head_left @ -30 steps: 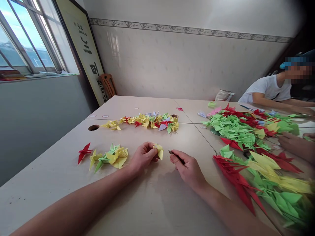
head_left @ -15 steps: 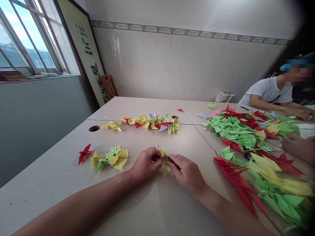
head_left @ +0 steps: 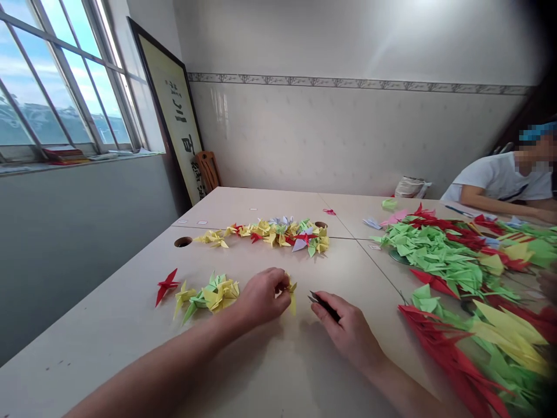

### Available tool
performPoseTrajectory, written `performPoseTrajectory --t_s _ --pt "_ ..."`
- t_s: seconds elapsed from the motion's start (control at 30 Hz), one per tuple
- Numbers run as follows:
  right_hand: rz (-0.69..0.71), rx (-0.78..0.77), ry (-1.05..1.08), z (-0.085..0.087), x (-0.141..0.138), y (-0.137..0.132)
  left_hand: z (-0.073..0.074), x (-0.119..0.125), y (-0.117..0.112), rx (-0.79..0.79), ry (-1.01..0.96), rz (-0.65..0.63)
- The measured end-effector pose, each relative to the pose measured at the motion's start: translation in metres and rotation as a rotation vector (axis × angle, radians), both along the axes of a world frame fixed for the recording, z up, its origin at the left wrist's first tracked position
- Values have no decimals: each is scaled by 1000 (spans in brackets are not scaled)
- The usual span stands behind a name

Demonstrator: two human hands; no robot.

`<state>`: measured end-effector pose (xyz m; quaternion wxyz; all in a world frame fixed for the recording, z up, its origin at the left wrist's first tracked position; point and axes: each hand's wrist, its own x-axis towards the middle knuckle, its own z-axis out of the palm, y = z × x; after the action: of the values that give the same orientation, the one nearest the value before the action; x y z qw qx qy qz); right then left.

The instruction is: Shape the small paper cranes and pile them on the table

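Above the middle of the table, my left hand [head_left: 266, 295] is closed on a folded yellow paper crane [head_left: 292, 293], pinching it between thumb and fingers. Part of the crane is hidden behind the fingertips. My right hand [head_left: 343, 319] is wrapped round a small black tool [head_left: 324, 305] with two slim pointed tips, slightly apart; whether it is tweezers or snips I cannot tell. The tips point toward the crane across a gap. Left of my left hand lie yellow and green paper cranes [head_left: 213, 293] in a cluster, with a red paper crane [head_left: 167, 285] beside them.
A row of mixed paper cranes [head_left: 274, 232] lies farther back, between two round table holes. Large heaps of green [head_left: 429, 249], red [head_left: 448, 354] and yellow folded paper cover the right side. A person in a white shirt [head_left: 491, 180] sits at the far right.
My right hand has drawn the black tool away from the yellow crane, to the right and down. My left hand still holds the crane. The view has shifted a little left and up.
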<state>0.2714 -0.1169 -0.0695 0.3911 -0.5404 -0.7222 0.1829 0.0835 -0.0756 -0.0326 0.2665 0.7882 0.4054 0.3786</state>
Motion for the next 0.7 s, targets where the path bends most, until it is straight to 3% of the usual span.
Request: performPoseTrajectory --t_s 0.1,0.2,0.3,0.4,0.53,0.7 --pt "-25 -66 64 0 1 2 26 -18 5 63 144 31" --pt "-20 -78 103 2 0 2 46 -42 10 16 380 120" --pt "4 -68 113 3 -2 2 60 -70 24 -117 626 109" --pt "-11 -70 123 2 -2 3 70 -95 50 -155 719 103" --pt "-5 -100 135 -1 0 4 64 -121 95 -8 777 318" --pt "13 -97 128 -1 -1 4 31 -140 129 14 743 330"
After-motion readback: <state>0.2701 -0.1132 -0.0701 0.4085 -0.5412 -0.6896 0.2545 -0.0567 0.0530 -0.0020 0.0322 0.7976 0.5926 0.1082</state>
